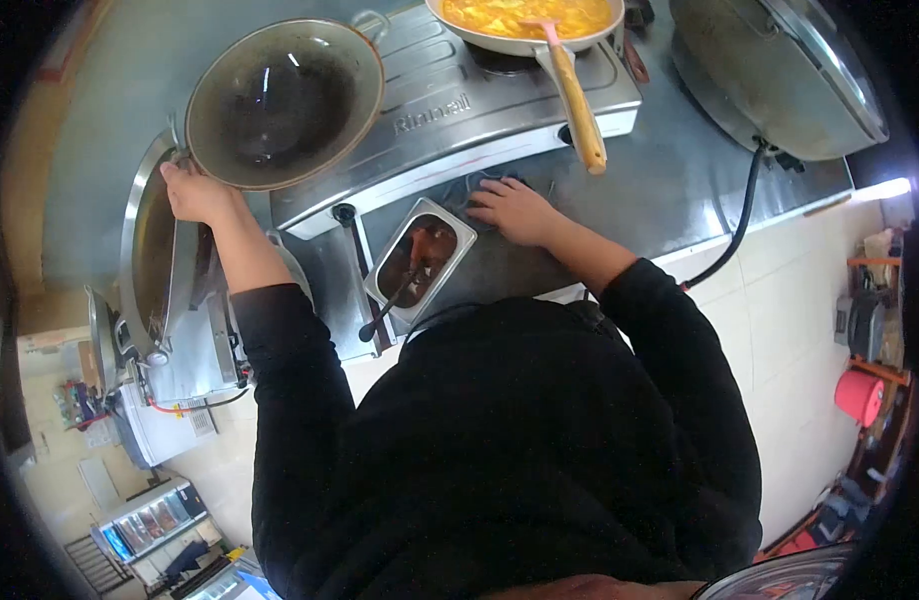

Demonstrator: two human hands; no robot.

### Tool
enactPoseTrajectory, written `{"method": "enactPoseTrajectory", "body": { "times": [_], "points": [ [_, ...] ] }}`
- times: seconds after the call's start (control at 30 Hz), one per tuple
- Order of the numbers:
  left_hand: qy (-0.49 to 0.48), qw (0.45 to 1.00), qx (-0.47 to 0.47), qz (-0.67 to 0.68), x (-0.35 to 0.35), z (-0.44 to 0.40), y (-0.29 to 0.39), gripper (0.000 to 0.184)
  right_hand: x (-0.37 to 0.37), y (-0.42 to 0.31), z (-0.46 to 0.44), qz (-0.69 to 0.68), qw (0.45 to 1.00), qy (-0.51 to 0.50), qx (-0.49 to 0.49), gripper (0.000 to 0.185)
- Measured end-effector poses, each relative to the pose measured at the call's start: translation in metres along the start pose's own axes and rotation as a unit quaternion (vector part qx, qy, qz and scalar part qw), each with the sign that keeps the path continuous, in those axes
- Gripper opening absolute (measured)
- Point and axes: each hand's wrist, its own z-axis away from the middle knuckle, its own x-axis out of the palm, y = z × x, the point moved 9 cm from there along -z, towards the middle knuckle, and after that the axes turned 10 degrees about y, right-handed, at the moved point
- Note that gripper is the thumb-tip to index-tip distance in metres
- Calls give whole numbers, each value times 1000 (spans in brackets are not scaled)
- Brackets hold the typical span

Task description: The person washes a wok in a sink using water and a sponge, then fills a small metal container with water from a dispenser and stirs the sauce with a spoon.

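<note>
My left hand is closed at the left rim of a wide, dark-bottomed wok, by its small wire handle. The wok stands over the left part of a silver gas stove. My right hand lies palm down, fingers stretched, on the metal counter in front of the stove. Some thin dark thing shows under its fingertips, too unclear to name. Just left of that hand sits a steel container of reddish-brown sauce. A dark-handled spoon leans out of it.
A pan of yellow-orange food stands on the right burner, a spatula in it and its wooden handle pointing at me. A large pot with a black hose is at right, another large pan at left.
</note>
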Motion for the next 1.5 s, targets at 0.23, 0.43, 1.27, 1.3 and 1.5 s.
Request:
{"method": "enactPoseTrajectory", "body": {
  "times": [0.23,0.43,1.27,1.3,1.5],
  "points": [
    [51,993,-106,16,-13,8,-65,40,-36,56,37,63,978,15,200,49],
    [66,989,-135,-16,-41,-15,-108,41,-104,134,134,203,896,58,391,48],
    [3,983,-180,-26,-52,-44,-177,32,-145,110,222,113,937,137,300,59],
    [-23,983,-181,-31,-55,-43,-177,32,-152,138,248,138,912,160,351,61],
    [-142,958,-231,-92,-49,-33,-167,37,-140,173,250,250,816,138,503,45]
  ]
}}
